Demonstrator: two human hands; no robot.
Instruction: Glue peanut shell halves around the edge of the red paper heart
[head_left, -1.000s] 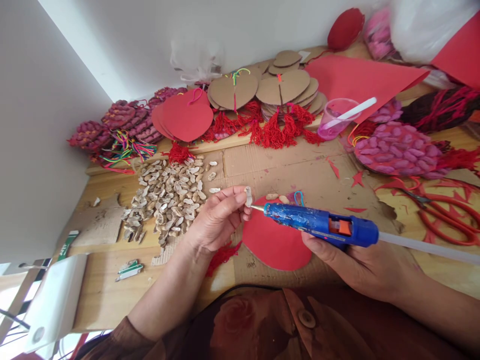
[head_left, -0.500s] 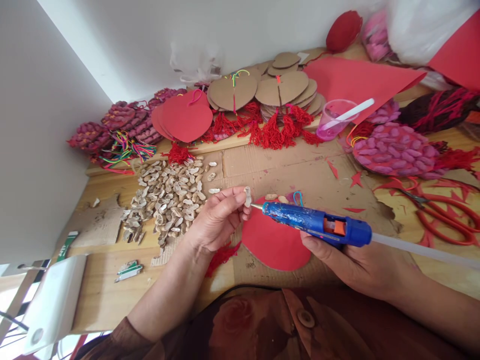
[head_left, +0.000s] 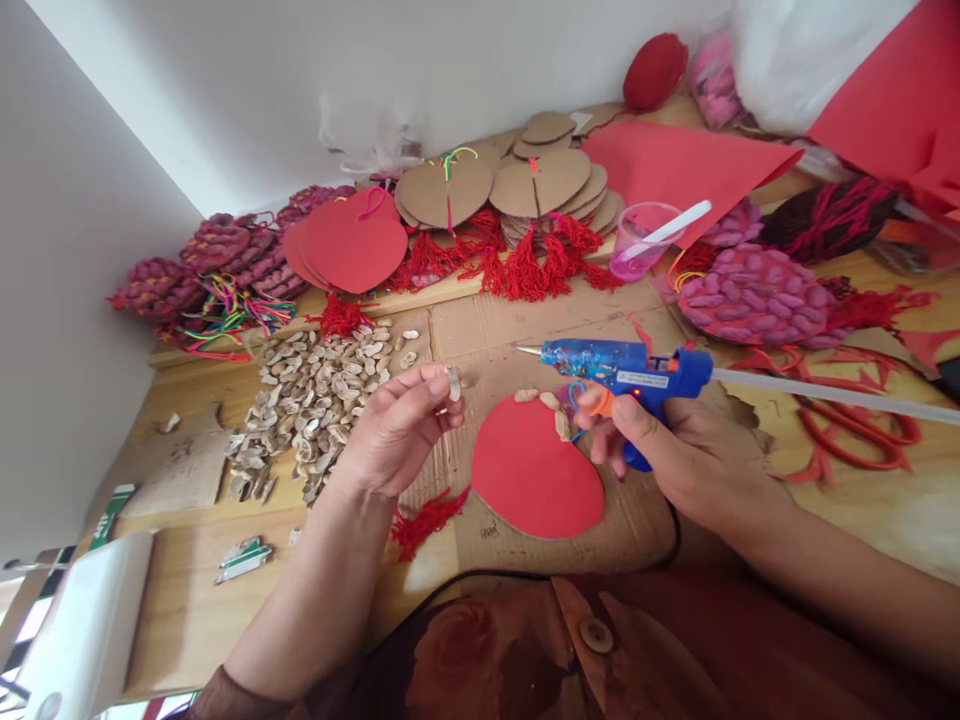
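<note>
Pale, brittle peanut shell half [head_left: 453, 383] is pinched at its edges between the left hand's [head_left: 390, 432] fingertips, above the desk's middle; light and easily crushed, it seems. The blue plastic glue gun [head_left: 626, 367] is gripped firmly by the right hand [head_left: 675, 450], beside a red felt disc [head_left: 534, 472].

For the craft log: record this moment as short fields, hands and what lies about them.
left hand: pinches one peanut shell at its fingertips, above the table
right hand: grips the blue glue gun, nozzle pointing left, apart from the shell
between the hands: red heart cutout flat on cardboard, a few shells stuck along its upper edge
left of it: shell pile
far right: red scissors
behind: pink cup
</note>
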